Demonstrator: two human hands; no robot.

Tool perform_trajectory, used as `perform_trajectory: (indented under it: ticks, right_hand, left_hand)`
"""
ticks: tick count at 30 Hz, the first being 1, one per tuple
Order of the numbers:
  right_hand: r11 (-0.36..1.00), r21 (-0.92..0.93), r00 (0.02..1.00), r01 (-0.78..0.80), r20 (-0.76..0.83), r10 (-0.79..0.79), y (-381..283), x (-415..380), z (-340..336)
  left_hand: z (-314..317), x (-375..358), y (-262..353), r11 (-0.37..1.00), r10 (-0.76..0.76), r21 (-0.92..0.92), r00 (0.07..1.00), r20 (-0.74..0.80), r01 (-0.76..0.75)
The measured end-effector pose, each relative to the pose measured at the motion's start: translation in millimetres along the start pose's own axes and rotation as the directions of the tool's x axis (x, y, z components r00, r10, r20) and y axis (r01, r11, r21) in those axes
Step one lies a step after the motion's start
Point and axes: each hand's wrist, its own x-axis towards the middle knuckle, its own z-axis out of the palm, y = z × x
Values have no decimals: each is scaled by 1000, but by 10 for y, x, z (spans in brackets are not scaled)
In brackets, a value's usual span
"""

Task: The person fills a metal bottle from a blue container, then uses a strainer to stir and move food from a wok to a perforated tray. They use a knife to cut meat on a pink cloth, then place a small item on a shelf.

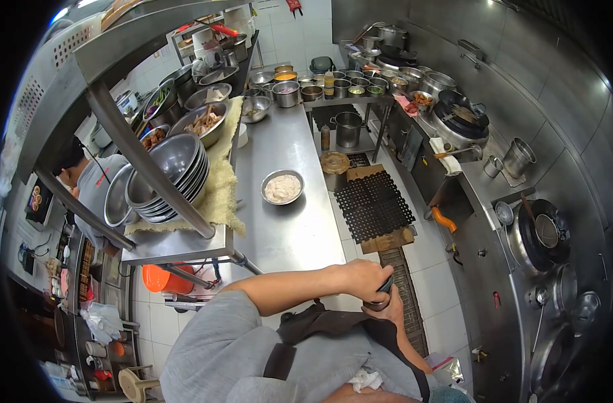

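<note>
Low in the frame, right of centre, my left hand and right hand are both curled round a dark, rounded object, mostly hidden. Mid-frame, a round metal bowl of lumpy pale paste sits on the smooth steel counter; past its straight right edge, a perforated black mat covers part of the tiled floor.

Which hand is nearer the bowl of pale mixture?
Left. The left hand is below and right of the bowl in the picture; the right hand is lower and farther right.
</note>
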Motion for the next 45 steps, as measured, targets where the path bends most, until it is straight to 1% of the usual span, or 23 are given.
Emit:
perform_trajectory:
  ticks: [1, 3, 4, 5, 6, 9, 10, 11, 13, 14, 15, 16, 17, 18, 19, 20, 23, 24, 27, 29, 31, 39, 45]
  right_hand:
    - [1000, -6, 1000, -1, 2, 1, 19, -7, -17]
    - [998, 40, 999, 46, -7, -46, 72, 18, -17]
    - [998, 38, 999, 51, -4, -50, 116, 41, 8]
    - [986, -24, 985, 165, -45, -166, 176, 76, 40]
    - [957, -91, 956, 275, -81, -283, 221, 109, 56]
    - [994, -26, 994, 106, 8, -106, 265, 154, 68]
    - [991, -35, 991, 132, 4, -132, 212, 173, 63]
    - [990, -37, 991, 135, 11, -135, 167, 182, 64]
    - [998, 49, 998, 27, 63, -30, 106, 251, 72]
    - [997, -26, 996, 70, 50, -69, 211, 277, 112]
    - [997, -25, 996, 72, 58, -71, 191, 321, 118]
    - [995, 7, 994, 101, 52, -101, 156, 364, 128]
    - [991, 42, 991, 129, 41, -130, 126, 406, 153]
    - [997, 60, 995, 43, 86, -48, 122, 426, 176]
    - [998, 13, 997, 57, 49, -57, 120, 450, 213]
    - [999, 30, 997, 35, 73, -37, 5, 506, 208]
    - [997, 27, 995, 71, 73, -73, 41, 632, 227]
    - [991, 6, 989, 134, 59, -134, 117, 698, 243]
    - [985, 1, 984, 173, 46, -173, 111, 835, 256]
    - [998, 47, 997, 48, 56, -51, 81, 956, 194]
    - [997, -13, 994, 75, 78, -73, 192, 1107, 133]
    - [987, 72, 963, 144, 218, -156, 803, 2111, -527]
    - [959, 274, 953, 75, 263, -149, 1040, 2946, -1226]
  left_hand:
    - [-44, 36, 49, 981, -189, 77, 956, 226, 176]
    - [152, 57, -165, 996, -6, 92, 994, 112, -5]
    - [253, 93, -292, 895, 394, 277, 911, -119, -351]
    - [249, 76, -318, 645, 742, 515, 624, -245, -564]
    - [238, 67, -332, 645, 742, 520, 623, -248, -560]
    - [90, 32, -222, 890, 455, 198, 786, -419, -410]
    - [-29, 57, -109, 994, 96, 63, 981, -167, -87]
    - [-107, 57, -28, 961, -276, 25, 952, 133, 275]
    - [-109, -1, -138, 982, -187, 49, 975, 123, 182]
    - [-20, 15, -326, 941, 301, 220, 935, -187, -259]
    - [-21, -16, -404, 678, 729, 490, 586, -354, -548]
    - [-54, -20, -465, 677, 735, 489, 540, -410, -551]
    - [-120, -59, -453, 680, 732, 486, 545, -409, -549]
    - [-167, -105, -423, 923, 371, 257, 846, -382, -288]
    - [-194, -136, -413, 996, -61, 56, 970, -236, 77]
    - [-243, -80, -424, 978, -183, 84, 979, -93, 191]
    - [-191, 21, -620, 994, 95, 64, 988, -118, -88]
    - [-155, 133, -783, 893, 427, -38, 871, -242, -448]
    - [-215, 130, -828, 884, 465, 89, 845, -263, -458]
    - [-294, 251, -849, 902, 430, 146, 823, -372, -405]
    - [-424, 439, -782, 976, -207, -79, 976, -65, 201]
    - [-500, 1663, -1105, 947, 307, -49, 938, -160, -318]
    - [-865, 2564, -1011, 980, -101, -199, 907, -409, 19]
